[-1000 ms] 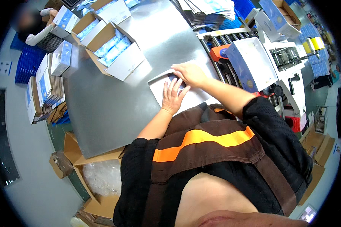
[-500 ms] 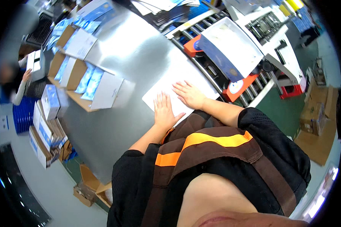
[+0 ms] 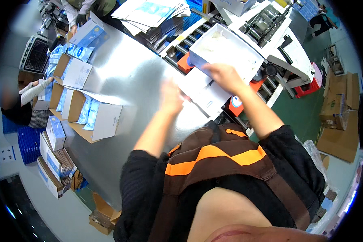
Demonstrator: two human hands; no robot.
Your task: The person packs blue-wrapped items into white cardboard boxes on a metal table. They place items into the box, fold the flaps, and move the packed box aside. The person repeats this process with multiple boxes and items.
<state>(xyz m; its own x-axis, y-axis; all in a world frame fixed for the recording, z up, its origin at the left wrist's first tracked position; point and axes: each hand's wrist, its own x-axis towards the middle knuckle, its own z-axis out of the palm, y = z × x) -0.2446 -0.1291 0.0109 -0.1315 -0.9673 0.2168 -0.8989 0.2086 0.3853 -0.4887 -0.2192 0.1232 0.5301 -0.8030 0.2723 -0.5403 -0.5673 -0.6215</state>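
Note:
A white folding carton lies at the table's right edge, with two panels and a dark gap along its near side. My left hand is beside its left edge, so smeared by motion that its fingers cannot be made out. Over the carton's far right part is my right hand, its blurred fingertips by the near wall of an open white and blue box. Whether those fingers grip anything is hidden. That box stands on a roller conveyor with orange-red guides.
On the left of the metal table stand open cartons with light blue packets. Flat printed cardboard is stacked at the back. A machine stands beyond the conveyor. Co-workers' arms reach in at the left and far edge.
Both hands were flat on a white sheet. The right hand has moved up and right toward the box, the left slightly up. The white piece now shows separate panels. The view has shifted.

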